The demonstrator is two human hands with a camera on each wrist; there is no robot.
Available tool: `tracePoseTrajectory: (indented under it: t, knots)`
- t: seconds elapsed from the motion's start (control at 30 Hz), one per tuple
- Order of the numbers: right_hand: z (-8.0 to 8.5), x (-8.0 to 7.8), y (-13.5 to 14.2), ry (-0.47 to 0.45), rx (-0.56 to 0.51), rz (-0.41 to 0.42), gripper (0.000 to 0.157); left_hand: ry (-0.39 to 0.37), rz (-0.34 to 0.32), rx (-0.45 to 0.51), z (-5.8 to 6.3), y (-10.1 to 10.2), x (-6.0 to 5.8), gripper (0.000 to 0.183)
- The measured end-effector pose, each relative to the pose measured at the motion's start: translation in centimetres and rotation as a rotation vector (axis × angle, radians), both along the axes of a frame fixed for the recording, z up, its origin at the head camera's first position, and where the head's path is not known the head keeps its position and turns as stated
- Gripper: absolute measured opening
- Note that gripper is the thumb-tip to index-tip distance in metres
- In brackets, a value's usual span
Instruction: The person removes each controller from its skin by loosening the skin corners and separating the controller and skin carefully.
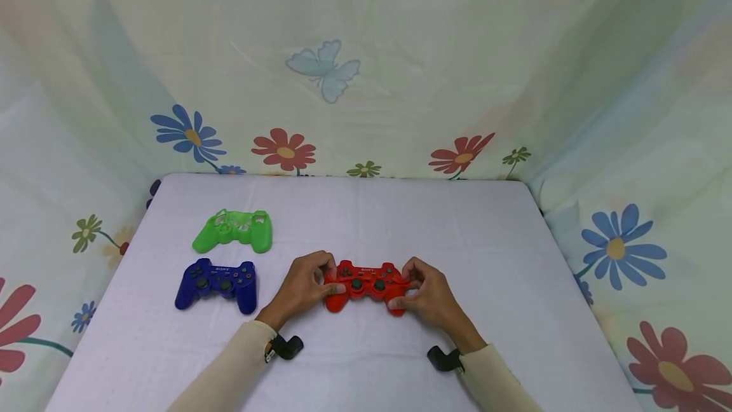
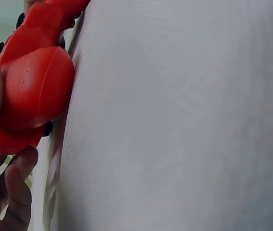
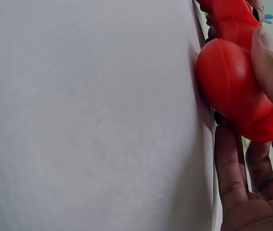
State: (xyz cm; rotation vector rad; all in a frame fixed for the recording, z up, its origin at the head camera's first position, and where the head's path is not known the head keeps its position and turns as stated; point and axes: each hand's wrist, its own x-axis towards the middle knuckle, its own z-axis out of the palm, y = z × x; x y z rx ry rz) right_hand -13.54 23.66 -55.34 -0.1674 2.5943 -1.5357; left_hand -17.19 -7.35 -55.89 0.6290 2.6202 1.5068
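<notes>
Both hands hold a red game controller [image 1: 366, 280] at the middle of the table, its sticks and buttons facing up. My left hand [image 1: 303, 285] grips the left end, thumb laid over the handle. At the right end my right hand [image 1: 431, 294] has its thumb on the other handle and its fingers round the outer edge. The left wrist view shows one rounded red handle [image 2: 40, 89] close over the cloth; the right wrist view shows the other handle [image 3: 232, 82] between thumb and fingers.
A blue game controller [image 1: 220, 285] lies left of my left hand. Behind it is a hollow-looking green controller cover [image 1: 234, 229] with openings in its face. A white cloth covers the table [image 1: 486, 227], and a flowered curtain [image 1: 400, 81] hangs around its back and sides.
</notes>
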Motion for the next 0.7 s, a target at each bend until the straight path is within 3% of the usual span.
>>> tracePoseTrajectory:
  t: [0.27,0.5,0.6,0.7]
  knots:
    - [-0.2,0.1,0.1,0.077,-0.066,0.043,0.043,0.023,-0.039,0.011,0.2,0.0,0.3,0.033]
    - [0.8,0.1,-0.3,0.120,0.133,0.039,0.049,0.050,-0.082,-0.118,0.6,0.4,0.2,0.032]
    - [1.5,-0.1,-0.7,0.149,0.210,0.036,0.054,0.016,-0.084,-0.126,0.9,0.5,0.2,0.034]
    - [2.2,-0.5,-1.2,0.191,0.220,0.052,0.051,-0.012,-0.083,-0.113,1.1,0.7,0.2,0.039]
